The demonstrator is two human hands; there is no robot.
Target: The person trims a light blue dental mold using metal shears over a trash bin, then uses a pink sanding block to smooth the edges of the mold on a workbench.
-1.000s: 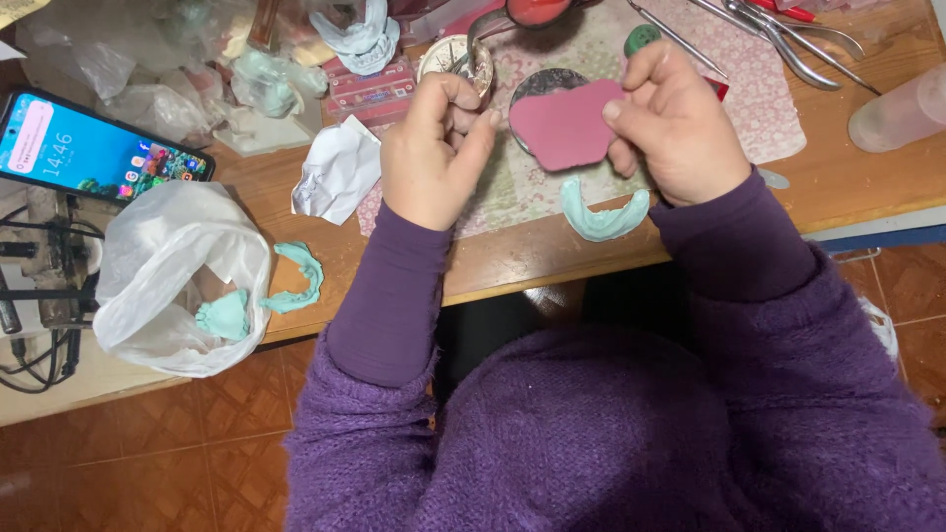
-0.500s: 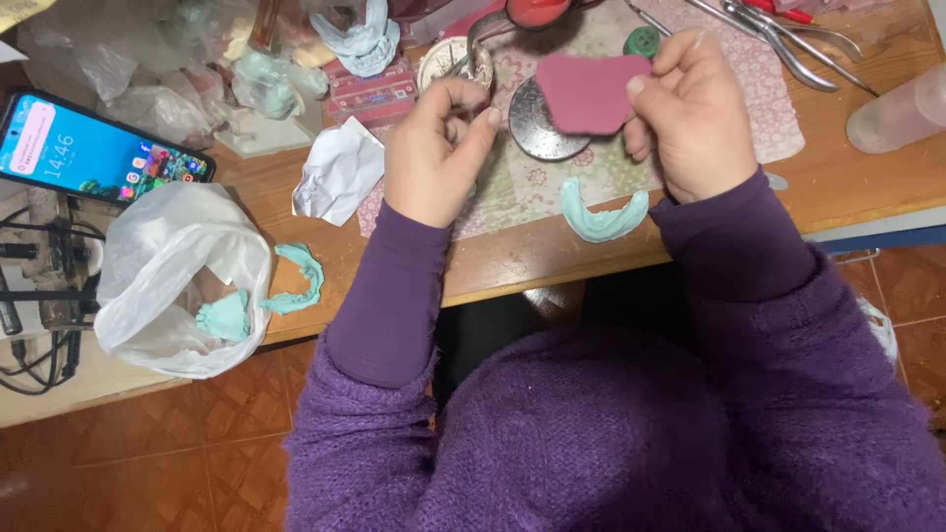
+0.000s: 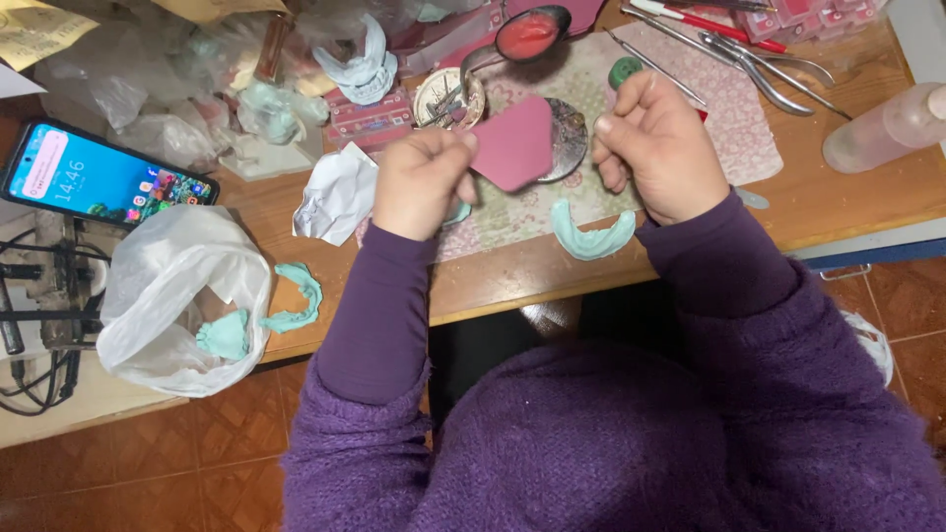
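the wooden workbench runs across the upper half of the frame, crowded from edge to edge. a white plastic bag slumps at the lower left edge of it with pale green casts inside, and a lit phone lies in the upper left. a patterned cloth covers the middle of the bench, metal pliers lie at the upper right, and a green arch-shaped cast rests near the bench's front edge, between the two arms.

the pink wax sheet has changed hands: half a second ago the right hand held it up, and now the left hand pinches its left corner between thumb and fingers, just left of centre. the sheet hangs tilted above a round dark metal dish. the right hand has let go and sits right of centre, fingers loosely curled, holding nothing that i can see. a spoon of red melted wax waits at the top centre.
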